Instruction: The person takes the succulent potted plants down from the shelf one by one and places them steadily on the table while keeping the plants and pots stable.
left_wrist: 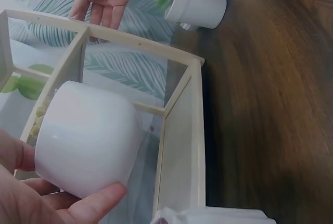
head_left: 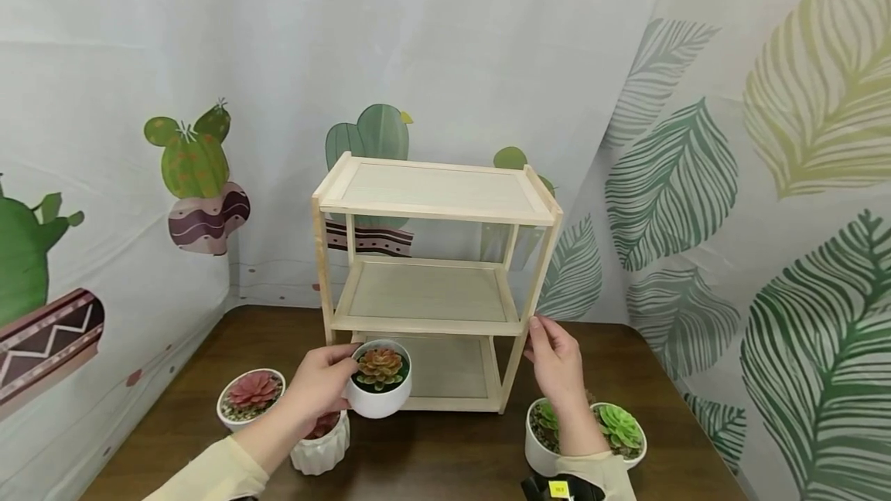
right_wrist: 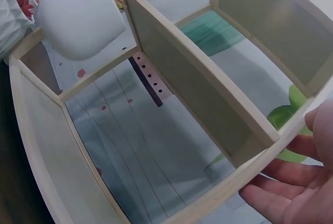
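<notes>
My left hand [head_left: 322, 379] holds a round white pot with an orange-brown succulent [head_left: 380, 377] in front of the lower part of a light wooden three-tier shelf [head_left: 426, 326]. In the left wrist view, thumb and fingers curl around the smooth white pot [left_wrist: 88, 139], which is tilted and raised off the table. At the shelf's right front post, near the middle tier, my right hand [head_left: 559, 362] holds the wood between thumb and fingers. The right wrist view shows these fingers [right_wrist: 289, 179] at the post's edge. No plants stand on the shelf's tiers.
On the left of the brown table [head_left: 418, 458] are a white bowl with a pink succulent [head_left: 252, 397] and a ribbed white pot [head_left: 322, 448], partly behind my left arm. White pots with green succulents [head_left: 619, 431] stand by my right forearm. A patterned curtain [head_left: 445, 45] hangs behind.
</notes>
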Tool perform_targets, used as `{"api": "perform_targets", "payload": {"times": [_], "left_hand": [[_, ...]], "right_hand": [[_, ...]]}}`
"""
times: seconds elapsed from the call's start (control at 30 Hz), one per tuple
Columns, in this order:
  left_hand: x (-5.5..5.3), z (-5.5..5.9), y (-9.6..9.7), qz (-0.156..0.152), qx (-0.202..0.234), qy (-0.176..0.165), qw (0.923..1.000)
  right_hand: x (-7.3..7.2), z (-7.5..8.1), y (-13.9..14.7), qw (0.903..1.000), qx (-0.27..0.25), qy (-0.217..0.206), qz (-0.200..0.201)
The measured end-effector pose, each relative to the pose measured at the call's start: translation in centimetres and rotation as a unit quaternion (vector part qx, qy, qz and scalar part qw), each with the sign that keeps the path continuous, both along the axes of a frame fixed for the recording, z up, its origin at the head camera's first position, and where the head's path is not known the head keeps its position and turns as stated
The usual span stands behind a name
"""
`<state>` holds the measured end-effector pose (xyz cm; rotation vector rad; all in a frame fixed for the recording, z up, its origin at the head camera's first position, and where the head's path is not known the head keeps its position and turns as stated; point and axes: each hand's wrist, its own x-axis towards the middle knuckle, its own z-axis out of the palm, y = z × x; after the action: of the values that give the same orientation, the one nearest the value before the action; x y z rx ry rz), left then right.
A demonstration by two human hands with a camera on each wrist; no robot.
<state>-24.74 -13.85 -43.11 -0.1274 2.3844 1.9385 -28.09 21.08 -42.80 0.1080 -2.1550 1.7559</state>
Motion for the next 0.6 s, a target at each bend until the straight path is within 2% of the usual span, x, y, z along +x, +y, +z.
{"api": "perform_targets", "payload": {"times": [0.27,0.6], "left_hand": [[1.4,0.6,-2.0,-0.006,0.036,-0.002,0.9993],[3.0,1.5,-4.7,-0.001,0.025,-0.012,0.9996]], "right_hand": [[0.1,-0.6,-0.3,0.9981,0.034,0.038,-0.035],[0.3,-1.6,-0.9,0.9923,0.043,0.096,-0.065]]}}
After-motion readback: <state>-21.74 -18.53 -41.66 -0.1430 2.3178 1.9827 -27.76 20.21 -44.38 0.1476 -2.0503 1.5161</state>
